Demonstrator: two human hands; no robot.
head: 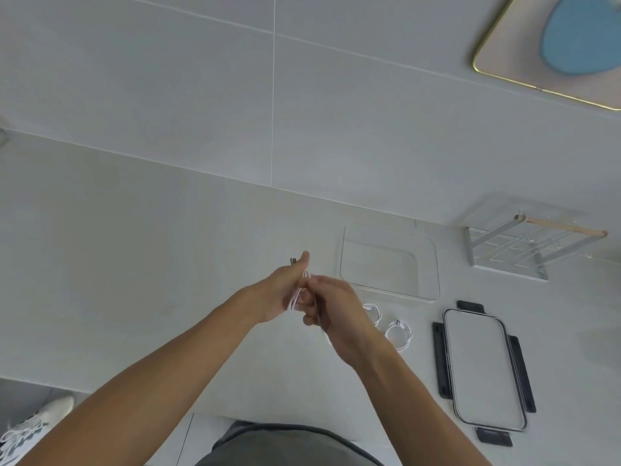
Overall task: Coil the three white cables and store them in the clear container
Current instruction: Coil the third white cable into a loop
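Both hands met over the pale counter with the third white cable bundled between them. The left hand was closed around the folded loops, its thumb stretched up past the bundle, and a dark plug end poked out just beside that thumb tip. The right hand had its fingers curled in against the same bundle, pinching what looked like the loose tail, though the strand was too thin and blurred to be sure. The bundle's long axis ran from the heel of the left palm up toward the thumb, tilted a little to the right. Two coiled cables already lay on the counter just beyond the right hand's knuckles, one partly hidden behind that hand. The clear container stood open and seemingly empty, farther out to the right of the fingers and a little beyond them, so the right hand was the nearer one to it. Its lid with dark clips lay off to the right of the right wrist. Judging from this, the last wraps were unfinished, and the following move would carry the coils rightward and away from the body into the container.
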